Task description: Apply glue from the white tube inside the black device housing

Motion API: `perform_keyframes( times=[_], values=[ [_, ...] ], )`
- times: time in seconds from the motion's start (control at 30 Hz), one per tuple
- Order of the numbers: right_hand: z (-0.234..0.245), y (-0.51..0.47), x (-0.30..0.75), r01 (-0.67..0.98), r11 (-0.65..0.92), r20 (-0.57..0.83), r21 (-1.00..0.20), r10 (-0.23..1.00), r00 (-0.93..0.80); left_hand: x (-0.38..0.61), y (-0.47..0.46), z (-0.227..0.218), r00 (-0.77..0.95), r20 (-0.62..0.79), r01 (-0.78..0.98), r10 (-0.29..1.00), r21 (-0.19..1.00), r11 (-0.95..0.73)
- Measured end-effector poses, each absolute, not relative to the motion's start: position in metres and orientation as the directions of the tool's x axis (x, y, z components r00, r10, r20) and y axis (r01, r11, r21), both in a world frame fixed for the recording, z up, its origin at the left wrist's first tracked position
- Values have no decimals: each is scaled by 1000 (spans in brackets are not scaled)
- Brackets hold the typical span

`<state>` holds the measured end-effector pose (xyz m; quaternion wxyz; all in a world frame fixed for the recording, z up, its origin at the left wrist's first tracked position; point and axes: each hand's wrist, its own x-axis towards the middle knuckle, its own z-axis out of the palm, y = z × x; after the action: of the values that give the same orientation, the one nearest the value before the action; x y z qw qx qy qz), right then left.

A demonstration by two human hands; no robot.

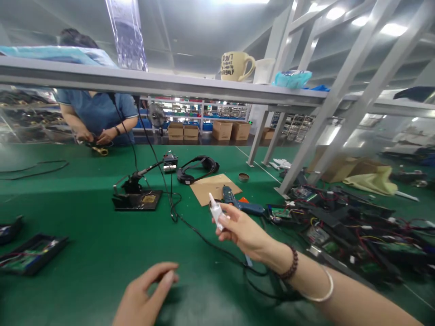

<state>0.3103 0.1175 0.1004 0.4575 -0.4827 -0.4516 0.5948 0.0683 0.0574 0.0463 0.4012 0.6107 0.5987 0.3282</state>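
Observation:
My right hand (243, 231) is closed on a small white glue tube (216, 212) with its pointed nozzle tilted up and to the left. It is raised in front of a blue glue gun (249, 208), which lies on the green table. Lower down, my left hand (146, 292) is over the table with thumb and forefinger loosely curved, a gap between them and nothing held. A piece of brown cardboard (200, 194) lies beyond the tube, with the glue gun's front end over its edge.
Black housings with circuit boards (340, 235) are heaped at right; another housing (32, 253) lies left. A black stand (136, 199), cables and a black headset (197, 170) sit mid-table. Overhead, a shelf (190, 83) carries a mug (237, 66). A co-worker (97, 117) handles parts across the table.

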Motion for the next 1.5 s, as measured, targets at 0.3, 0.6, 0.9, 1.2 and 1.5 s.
perform_keyframes(
  times=[0.3, 0.6, 0.9, 1.2, 1.5],
  values=[
    [42, 47, 265, -485, -261, -276, -835, 960, -41, 143, 65, 37, 249, 52, 81, 967, 994, -74],
    [28, 41, 267, -544, -325, -313, -774, 942, -118, 137, 61, 30, 271, -102, 0, 957, 994, 106],
    [27, 38, 272, -553, -325, -291, -767, 945, -151, 139, 54, 25, 288, -206, -183, 935, 947, 265],
    [26, 38, 272, -456, -343, -297, -821, 939, -172, 130, 54, 24, 313, 331, 315, 890, 848, -426],
    [17, 39, 274, -327, -317, -301, -890, 948, -101, 133, 54, 16, 499, 611, 425, 615, 446, -788]
  ],
)
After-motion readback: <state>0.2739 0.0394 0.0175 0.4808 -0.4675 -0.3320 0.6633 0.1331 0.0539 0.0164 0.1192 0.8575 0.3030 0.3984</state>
